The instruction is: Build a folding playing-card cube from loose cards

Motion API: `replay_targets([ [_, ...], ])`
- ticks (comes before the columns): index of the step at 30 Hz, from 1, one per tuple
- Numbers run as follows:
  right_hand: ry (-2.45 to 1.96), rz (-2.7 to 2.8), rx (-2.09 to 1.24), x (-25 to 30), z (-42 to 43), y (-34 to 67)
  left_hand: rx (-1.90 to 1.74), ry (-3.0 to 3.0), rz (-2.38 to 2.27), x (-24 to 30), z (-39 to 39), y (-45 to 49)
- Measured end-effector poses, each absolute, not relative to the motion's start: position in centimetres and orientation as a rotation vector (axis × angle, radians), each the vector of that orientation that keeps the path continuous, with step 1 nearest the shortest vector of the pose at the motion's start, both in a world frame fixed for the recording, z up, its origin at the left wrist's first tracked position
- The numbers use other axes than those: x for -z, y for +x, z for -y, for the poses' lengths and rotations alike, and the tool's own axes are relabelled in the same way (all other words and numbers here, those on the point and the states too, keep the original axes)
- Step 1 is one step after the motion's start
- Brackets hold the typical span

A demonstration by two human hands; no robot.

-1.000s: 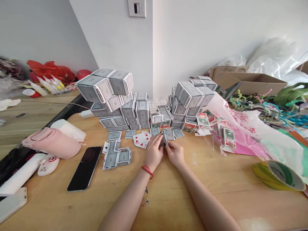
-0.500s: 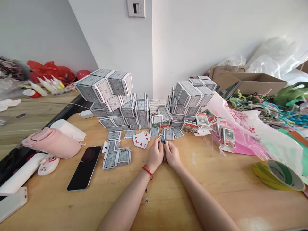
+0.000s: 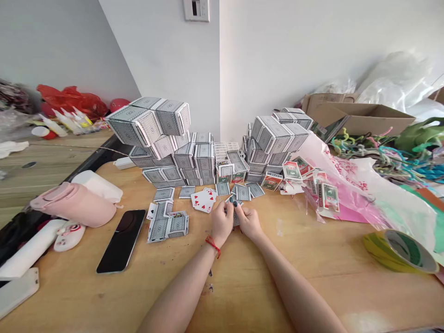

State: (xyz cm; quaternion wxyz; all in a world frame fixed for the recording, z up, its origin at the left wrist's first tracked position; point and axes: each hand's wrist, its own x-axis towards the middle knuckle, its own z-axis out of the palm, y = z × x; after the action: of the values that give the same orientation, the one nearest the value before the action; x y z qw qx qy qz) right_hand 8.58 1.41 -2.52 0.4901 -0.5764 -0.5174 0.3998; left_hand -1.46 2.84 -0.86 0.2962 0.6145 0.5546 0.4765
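Note:
My left hand (image 3: pixel 222 223) and my right hand (image 3: pixel 249 222) meet over the table, both closed on a grey-backed playing card (image 3: pixel 236 218) between them. The thumbs press at its upper edge; much of it is hidden by my fingers. Just beyond lie loose face-down cards (image 3: pixel 243 192) and a fan of face-up red-suit cards (image 3: pixel 203 200). To the left is a flat group of joined, folded cards (image 3: pixel 163 222). Behind stand blocks built of cards, a tall stack (image 3: pixel 130 124) on the left and another stack (image 3: pixel 271 135) on the right.
A black phone (image 3: pixel 121 241), a pink bottle (image 3: pixel 74 204) and a computer mouse (image 3: pixel 69 237) lie at left. Card boxes (image 3: pixel 292 171) and a plastic bag (image 3: pixel 350 185) are at right, with a tape roll (image 3: pixel 398 250) nearer me. A cardboard box (image 3: pixel 374 120) stands behind.
My fingers have shifted slightly on the card, and more of its patterned back shows between my hands. The view has moved a little; the other things stay put.

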Motion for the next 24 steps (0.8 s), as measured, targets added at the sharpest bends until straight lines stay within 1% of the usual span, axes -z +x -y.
replay_targets([
  [6, -1.335, 1.310, -1.030, 2.2, -1.5, 8.8, -1.290, 1.681, -1.390, 0.5, -3.0, -1.8],
  [12, -1.453, 1.217, -0.886, 1.6, -1.8, 9.1, -1.223, 1.691, -1.316, 0.8, -3.3, -1.9],
  [14, -1.473, 1.220, -0.874, 1.5, -1.9, 9.3, -1.196, 1.731, -1.336, 0.9, -3.3, -2.0],
  [18, -1.464, 1.262, -0.952, 1.6, -1.8, 9.5, -1.183, 1.758, -1.356, 1.0, -3.3, -2.1],
  [24, -1.378, 1.160, -0.956, 1.6, -2.0, 9.5, -1.232, 1.652, -1.434, 1.1, -3.8, -2.3],
])
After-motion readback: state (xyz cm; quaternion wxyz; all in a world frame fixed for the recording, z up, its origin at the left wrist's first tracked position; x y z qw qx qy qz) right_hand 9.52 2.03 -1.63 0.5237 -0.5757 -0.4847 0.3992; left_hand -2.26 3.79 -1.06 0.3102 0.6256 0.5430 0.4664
